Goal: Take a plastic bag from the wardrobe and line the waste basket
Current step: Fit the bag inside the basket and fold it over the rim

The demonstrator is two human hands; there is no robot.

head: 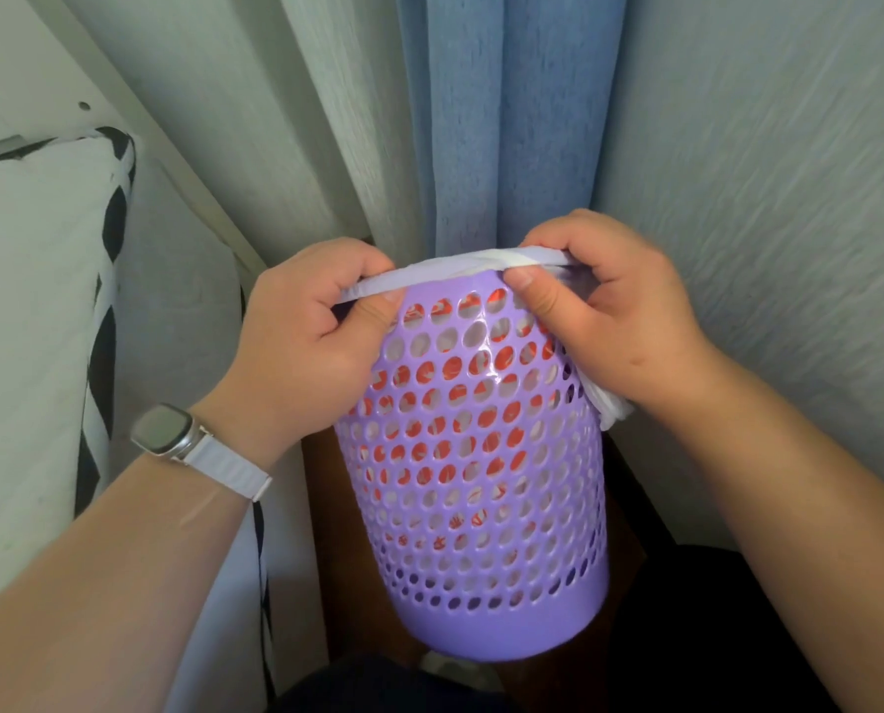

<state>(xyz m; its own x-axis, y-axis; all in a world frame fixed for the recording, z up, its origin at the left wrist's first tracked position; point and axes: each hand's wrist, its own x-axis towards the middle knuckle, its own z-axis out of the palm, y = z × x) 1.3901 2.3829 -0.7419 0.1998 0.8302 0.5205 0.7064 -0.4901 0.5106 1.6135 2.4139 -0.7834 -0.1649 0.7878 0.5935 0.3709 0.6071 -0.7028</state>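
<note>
While both hands' fingers pinch the plastic bag (460,265) over the waste basket (476,455) rim, its red print stays unreadable.

Both your forearms reach forward and converge, bare to the edge of view. Your left hand (309,321) is curled into a fist-like pinch, thumb pressed toward the index finger, knuckles up. Your right hand (604,306) mirrors it, thumb forward and down, fingers folded closed. The 2 hands sit level, apart, wrists angled slightly inward
</note>
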